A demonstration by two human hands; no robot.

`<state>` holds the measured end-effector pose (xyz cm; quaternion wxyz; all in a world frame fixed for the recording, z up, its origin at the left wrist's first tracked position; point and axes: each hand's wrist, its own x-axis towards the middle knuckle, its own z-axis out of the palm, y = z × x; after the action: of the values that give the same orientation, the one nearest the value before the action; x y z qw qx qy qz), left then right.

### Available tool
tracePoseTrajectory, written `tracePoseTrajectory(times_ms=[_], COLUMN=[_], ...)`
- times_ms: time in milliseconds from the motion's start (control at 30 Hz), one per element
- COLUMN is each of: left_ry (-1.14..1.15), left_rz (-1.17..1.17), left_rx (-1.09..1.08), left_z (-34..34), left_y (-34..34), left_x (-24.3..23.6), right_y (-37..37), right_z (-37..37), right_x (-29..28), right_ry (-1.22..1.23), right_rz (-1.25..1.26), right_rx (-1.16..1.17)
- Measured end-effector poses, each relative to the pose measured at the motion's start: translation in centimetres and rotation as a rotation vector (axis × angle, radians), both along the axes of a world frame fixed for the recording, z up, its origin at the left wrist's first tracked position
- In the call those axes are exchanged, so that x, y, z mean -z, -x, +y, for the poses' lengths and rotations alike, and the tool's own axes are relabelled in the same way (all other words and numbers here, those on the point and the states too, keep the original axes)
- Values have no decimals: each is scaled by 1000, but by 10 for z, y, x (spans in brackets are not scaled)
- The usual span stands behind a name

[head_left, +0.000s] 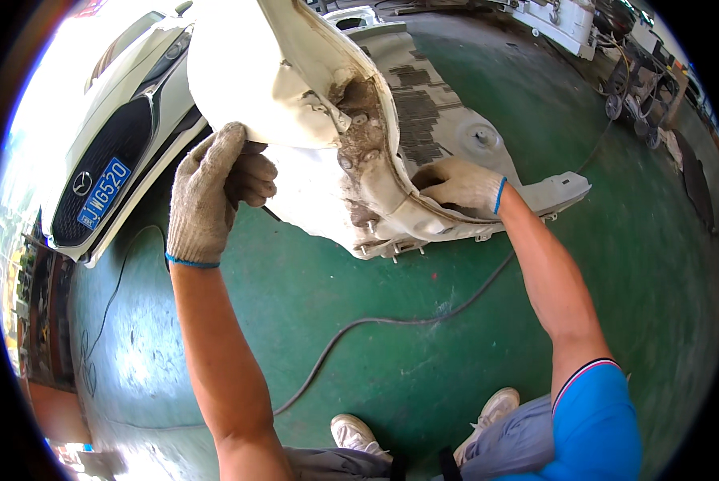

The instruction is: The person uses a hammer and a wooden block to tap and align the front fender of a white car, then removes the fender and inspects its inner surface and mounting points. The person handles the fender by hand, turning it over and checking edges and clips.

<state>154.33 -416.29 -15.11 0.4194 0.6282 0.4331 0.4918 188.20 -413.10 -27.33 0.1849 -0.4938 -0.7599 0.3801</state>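
A large white car body panel [295, 104] is in front of me, its edges bent and a rusty, dirt-caked patch [363, 152] showing along its curved seam. My left hand [215, 184], in a grey-white knit work glove with a blue cuff, pinches the panel's lower left edge with thumb on top and fingers curled under. In a similar glove, my right hand [463, 186] is wrapped over the panel's curved lip on the right; its fingertips are hidden behind that edge. Small studs stick out along the panel's lower rim.
A pale car [119, 136] with a dark grille stands close on the left. A dark cable [359, 322] snakes over the green floor [423, 361] between my feet and the panel. Wheeled equipment [640, 88] and a white metal frame [555, 24] stand at the far right.
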Motion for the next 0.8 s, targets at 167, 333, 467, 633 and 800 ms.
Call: tracePoseTrajectory(times_ms=[167,333,467,633,800], left_ry=[-5,-2,-23,-28,-7], left_rz=[-10,-34,-29,-75,-88], left_rx=[1,-16,14,29,8], left_z=[1,2,0,4,5], left_y=[-1,0,-3,0,-3], left_x=[1,2,-1,5,5], right_y=[0,2,-1,0,-1], right_z=[-2,-3,0,4,3], right_x=[-3,-2,0,5,3], right_ry=[29,67,40,36,50], right_rz=[30,64,11,-18,-9], right_rx=[2,29,10,23,21])
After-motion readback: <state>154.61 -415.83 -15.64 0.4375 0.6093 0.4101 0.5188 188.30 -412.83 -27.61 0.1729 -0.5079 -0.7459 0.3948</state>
